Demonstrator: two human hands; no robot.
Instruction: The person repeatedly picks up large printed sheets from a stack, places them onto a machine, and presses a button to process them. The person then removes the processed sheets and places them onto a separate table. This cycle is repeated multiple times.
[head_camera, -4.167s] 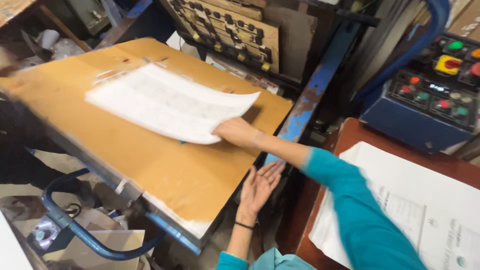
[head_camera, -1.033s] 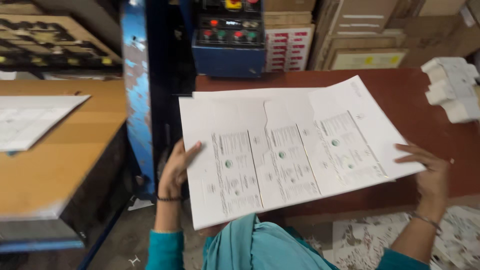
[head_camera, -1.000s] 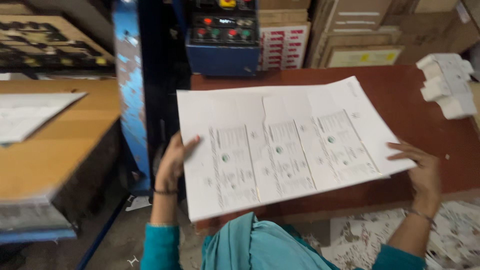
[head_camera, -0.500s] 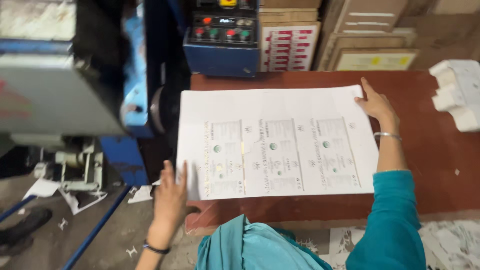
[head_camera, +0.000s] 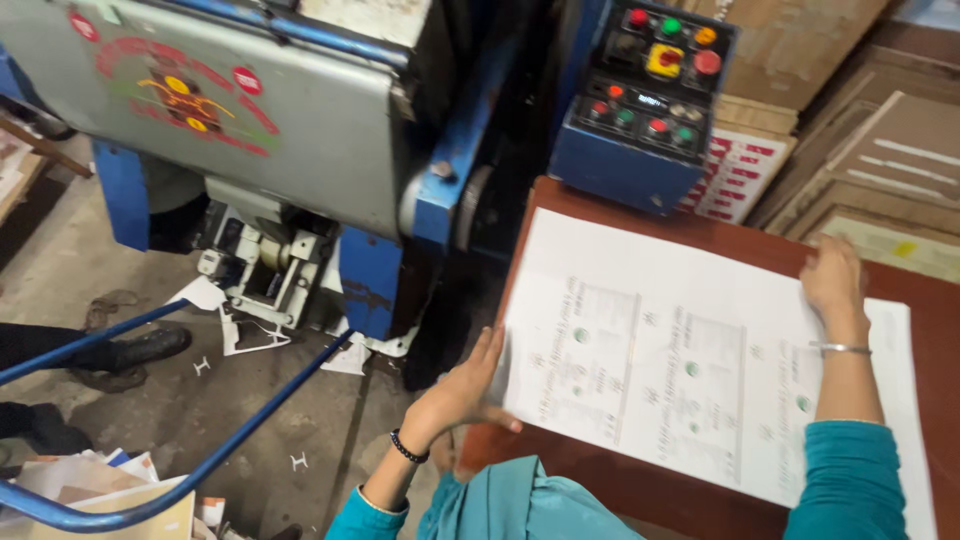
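since half a second ago the view has swung to the left and tilted, so the big printed sheet (head_camera: 690, 360) now lies slanted on the red-brown desk (head_camera: 610, 490), and the right hand (head_camera: 833, 283) has come from the far corner of the sheet to its far edge. the left hand (head_camera: 462, 395) is at the near left edge of the sheet, thumb over the paper and fingers beside or under it, so its grip seems closed lightly on the edge. the right hand lies flat on the paper, with its grip open and holding nothing. the sheet is white and rectangular, and it carries three printed panels side by side, each with one small green round mark. behind the desk stands one blue control box (head_camera: 645, 100) with round buttons in red, green and orange and one yellow square plate. to the right of it leans a white label sheet with red rows (head_camera: 735, 178), and behind are brown cardboard sheets (head_camera: 890, 170), some with white stripes. at the left is a grey and blue machine (head_camera: 240, 110) with one round red and yellow emblem and two small red round stickers. on the floor (head_camera: 150, 400) lie white paper scraps, one dark shoe (head_camera: 140, 350) and one blue bent tube (head_camera: 170, 440).
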